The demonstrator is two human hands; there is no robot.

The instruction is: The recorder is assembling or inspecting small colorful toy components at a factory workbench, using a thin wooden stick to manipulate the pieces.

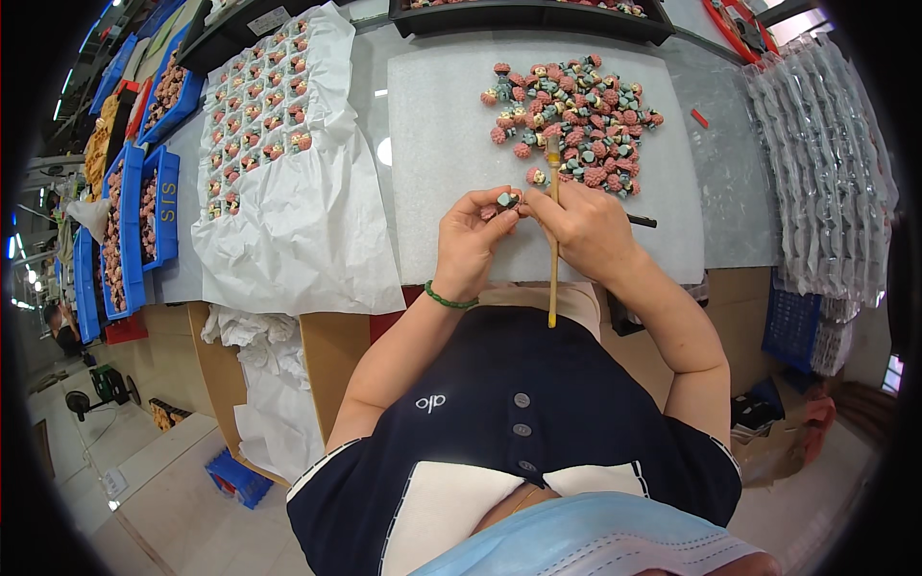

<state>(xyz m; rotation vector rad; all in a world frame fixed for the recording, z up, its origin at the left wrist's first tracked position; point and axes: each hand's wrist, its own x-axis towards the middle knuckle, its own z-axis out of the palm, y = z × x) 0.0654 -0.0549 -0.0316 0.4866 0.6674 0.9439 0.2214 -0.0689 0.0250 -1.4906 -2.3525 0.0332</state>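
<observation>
My left hand (468,240) is closed, pinching a small figurine (507,200) with a dark grey-green body and pink part. My right hand (594,226) is also closed, its thumb and fingertips right at the figurine's side. Through the right hand runs a slim wooden-handled paintbrush (554,259), its wider end away from me and its yellow tip toward my body. A black stick (642,221) shows from under the right hand; whether it is held I cannot tell. Just beyond the hands lies a loose pile of similar pink-haired figurines (586,115) on a white foam sheet (437,115).
Left of the sheet, a tray of figurines in rows (254,120) lies on white paper (317,221). Clear plastic trays (821,173) are stacked at the right. Black trays (533,17) stand at the back, blue bins (165,206) at far left. A red piece (699,119) lies on the table.
</observation>
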